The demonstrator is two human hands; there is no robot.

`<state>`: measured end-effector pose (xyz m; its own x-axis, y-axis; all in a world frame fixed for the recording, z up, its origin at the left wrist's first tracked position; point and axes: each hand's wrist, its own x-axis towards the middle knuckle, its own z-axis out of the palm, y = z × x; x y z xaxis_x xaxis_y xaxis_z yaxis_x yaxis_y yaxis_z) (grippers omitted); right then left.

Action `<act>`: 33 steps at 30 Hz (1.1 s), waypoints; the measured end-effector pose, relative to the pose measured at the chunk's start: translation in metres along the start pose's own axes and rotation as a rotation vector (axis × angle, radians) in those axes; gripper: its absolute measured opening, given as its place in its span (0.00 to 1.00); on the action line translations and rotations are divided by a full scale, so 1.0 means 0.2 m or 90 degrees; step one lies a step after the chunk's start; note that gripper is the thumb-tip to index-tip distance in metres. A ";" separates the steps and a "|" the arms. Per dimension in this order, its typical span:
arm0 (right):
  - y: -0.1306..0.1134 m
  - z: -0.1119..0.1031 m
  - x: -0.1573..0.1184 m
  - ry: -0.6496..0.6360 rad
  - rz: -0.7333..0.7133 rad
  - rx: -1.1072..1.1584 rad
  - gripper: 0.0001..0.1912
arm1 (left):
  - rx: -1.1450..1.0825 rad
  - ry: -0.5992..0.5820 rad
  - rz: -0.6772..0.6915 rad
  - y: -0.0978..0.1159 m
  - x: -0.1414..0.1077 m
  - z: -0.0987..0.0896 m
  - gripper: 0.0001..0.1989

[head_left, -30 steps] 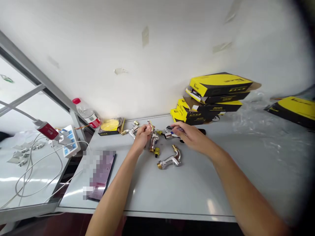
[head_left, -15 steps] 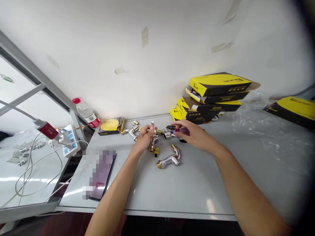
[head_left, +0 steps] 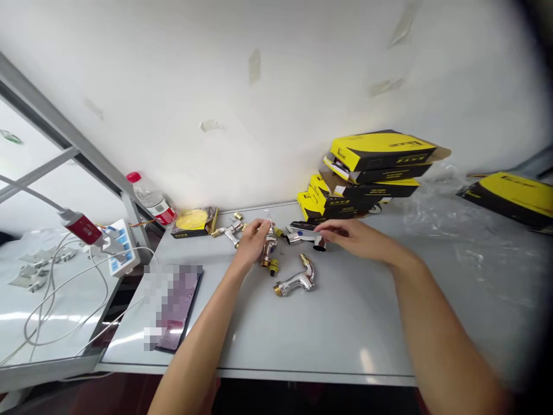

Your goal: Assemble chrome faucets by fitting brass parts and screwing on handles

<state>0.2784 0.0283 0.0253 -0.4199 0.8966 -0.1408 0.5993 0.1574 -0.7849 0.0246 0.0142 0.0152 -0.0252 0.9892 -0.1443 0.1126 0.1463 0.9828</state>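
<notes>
A chrome faucet body stands roughly upright on the grey table, long axis near vertical, just right of the left hand, the nearer hand. That hand's fingers press together near the faucet's top, pinching something too small to tell. The right hand lies open, fingers extended toward a chrome fitting, its forearm slanting in from the lower right.

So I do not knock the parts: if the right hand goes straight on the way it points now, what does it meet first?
The right hand would probably meet the shiny chrome faucet body lying just ahead; the depth is unclear.
</notes>
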 end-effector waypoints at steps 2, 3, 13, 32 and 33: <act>0.00 0.01 0.00 0.003 -0.001 0.011 0.24 | 0.046 0.000 0.039 0.00 0.00 0.00 0.18; 0.00 0.02 0.01 0.021 -0.009 0.016 0.24 | 0.077 -0.004 0.065 0.00 0.00 0.00 0.17; 0.02 0.05 0.07 0.202 -0.058 0.003 0.16 | 0.230 -0.100 0.206 0.05 -0.06 0.01 0.13; -0.09 0.19 0.07 0.059 -0.083 0.204 0.24 | -0.045 -0.244 0.035 0.02 -0.07 0.05 0.23; -0.08 0.18 0.07 0.075 -0.077 0.210 0.25 | 0.002 -0.230 0.047 0.01 -0.07 0.05 0.23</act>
<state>0.2390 0.0227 0.0149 -0.3811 0.9243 0.0204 0.2899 0.1404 -0.9467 0.0346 0.0003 0.0180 0.3357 0.9360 -0.1054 0.1036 0.0746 0.9918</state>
